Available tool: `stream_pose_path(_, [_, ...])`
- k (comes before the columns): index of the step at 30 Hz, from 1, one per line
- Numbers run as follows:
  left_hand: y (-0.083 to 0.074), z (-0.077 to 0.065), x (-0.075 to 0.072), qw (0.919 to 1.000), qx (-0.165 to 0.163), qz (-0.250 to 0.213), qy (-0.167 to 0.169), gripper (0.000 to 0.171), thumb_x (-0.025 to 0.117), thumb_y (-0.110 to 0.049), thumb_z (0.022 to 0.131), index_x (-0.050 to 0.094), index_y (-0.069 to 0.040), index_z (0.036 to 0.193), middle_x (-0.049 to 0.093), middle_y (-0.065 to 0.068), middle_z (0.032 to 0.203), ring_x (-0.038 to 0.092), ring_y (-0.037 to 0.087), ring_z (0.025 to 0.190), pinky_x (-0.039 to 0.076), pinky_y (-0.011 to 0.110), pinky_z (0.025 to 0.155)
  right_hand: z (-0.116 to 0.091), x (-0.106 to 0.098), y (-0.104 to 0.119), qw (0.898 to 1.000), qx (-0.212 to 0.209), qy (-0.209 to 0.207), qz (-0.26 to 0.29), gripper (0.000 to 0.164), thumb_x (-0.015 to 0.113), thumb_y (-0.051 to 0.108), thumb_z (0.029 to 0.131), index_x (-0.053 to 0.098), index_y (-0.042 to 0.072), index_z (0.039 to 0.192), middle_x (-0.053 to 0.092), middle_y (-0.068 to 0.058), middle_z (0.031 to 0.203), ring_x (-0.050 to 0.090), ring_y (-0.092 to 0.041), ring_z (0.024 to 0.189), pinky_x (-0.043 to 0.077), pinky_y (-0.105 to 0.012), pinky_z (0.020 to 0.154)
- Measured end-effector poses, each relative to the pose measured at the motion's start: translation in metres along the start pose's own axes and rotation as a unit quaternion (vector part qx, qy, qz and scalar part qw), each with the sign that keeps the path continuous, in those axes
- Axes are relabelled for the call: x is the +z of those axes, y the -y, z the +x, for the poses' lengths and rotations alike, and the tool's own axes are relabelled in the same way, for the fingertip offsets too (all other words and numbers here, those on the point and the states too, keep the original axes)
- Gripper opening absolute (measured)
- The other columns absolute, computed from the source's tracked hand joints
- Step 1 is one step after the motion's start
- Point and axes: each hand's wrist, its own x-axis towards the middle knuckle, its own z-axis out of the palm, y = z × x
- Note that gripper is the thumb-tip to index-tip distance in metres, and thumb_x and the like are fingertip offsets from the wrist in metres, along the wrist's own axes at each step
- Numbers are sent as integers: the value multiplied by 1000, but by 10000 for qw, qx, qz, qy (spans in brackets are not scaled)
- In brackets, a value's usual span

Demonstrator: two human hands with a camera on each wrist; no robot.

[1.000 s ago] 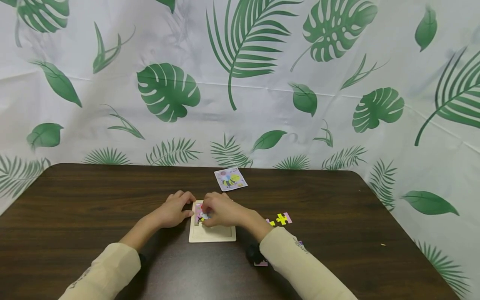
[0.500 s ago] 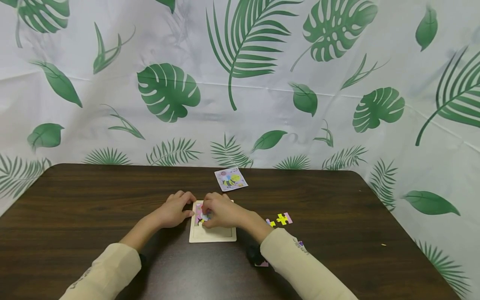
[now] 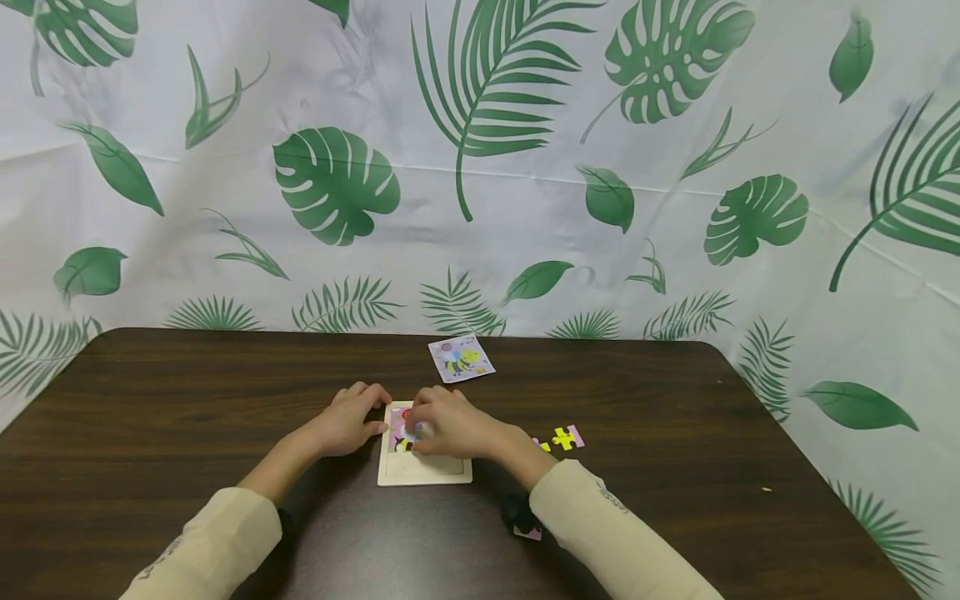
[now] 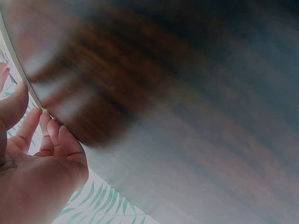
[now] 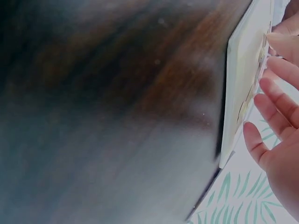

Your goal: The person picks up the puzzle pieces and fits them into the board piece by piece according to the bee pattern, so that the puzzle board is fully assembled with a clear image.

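A pale wooden puzzle tray (image 3: 425,477) lies on the table, with pink and multicoloured jigsaw pieces (image 3: 401,421) set in its upper left part. My left hand (image 3: 347,422) rests its thumb and index fingertips against the tray's left rim and upper left corner. In the left wrist view its other fingertips bend close over the table beside the tray edge (image 4: 21,70). Over the tray's right half, my right hand (image 3: 452,423) touches the set pieces with its fingertips. Loosely extended fingers (image 5: 275,116) show along the tray in the right wrist view. The palm hides some pieces from above.
A bee picture card (image 3: 461,358) lies behind the tray. To the right is a yellow-and-pink jigsaw piece (image 3: 567,437), with another yellow piece (image 3: 543,446) partly hidden by the right forearm. A pink piece (image 3: 530,534) shows below the right wrist. A leaf-print cloth (image 3: 495,250) hangs behind the table.
My right hand has shifted slightly to the right over the tray, uncovering more of the set pieces. The left hand and the tray stay put.
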Motion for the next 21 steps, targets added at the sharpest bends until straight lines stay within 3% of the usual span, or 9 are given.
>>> stream_pose_path(13, [-3, 1, -3, 10000, -16, -32, 48, 23, 61, -7, 87, 51, -2, 106, 48, 15, 102, 43, 36, 98, 35, 51, 84, 0, -7, -2, 9995, -61, 149, 273, 21, 69, 21, 81, 67, 13, 100, 56, 1, 100, 48, -12, 98, 31, -28, 77])
stream_pose_path(21, [-4, 1, -4, 9999, -78, 17, 85, 22, 61, -7, 86, 51, -2, 105, 48, 14, 102, 43, 36, 99, 35, 51, 85, -5, -20, -10, 9979, -150, 186, 597, 21, 66, 17, 84, 67, 7, 102, 61, -2, 97, 54, -13, 90, 41, -25, 81])
